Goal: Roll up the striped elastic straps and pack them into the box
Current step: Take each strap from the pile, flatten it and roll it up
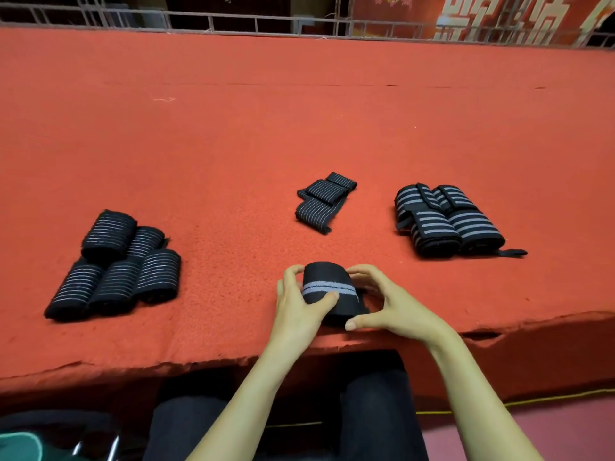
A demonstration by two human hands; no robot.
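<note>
A black elastic strap roll with a grey stripe sits near the table's front edge, held between both hands. My left hand grips its left side, thumb across the stripe. My right hand curls round its right side, fingers over the top and thumb below. A loosely folded thin-striped strap lies a little further back. Several thin-striped rolls are piled at the left. Wide-striped rolls are stacked at the right. No box is in view.
The red felt table stretches far back to a metal railing. Its frayed front edge runs just below my hands. My dark-trousered legs sit under the edge.
</note>
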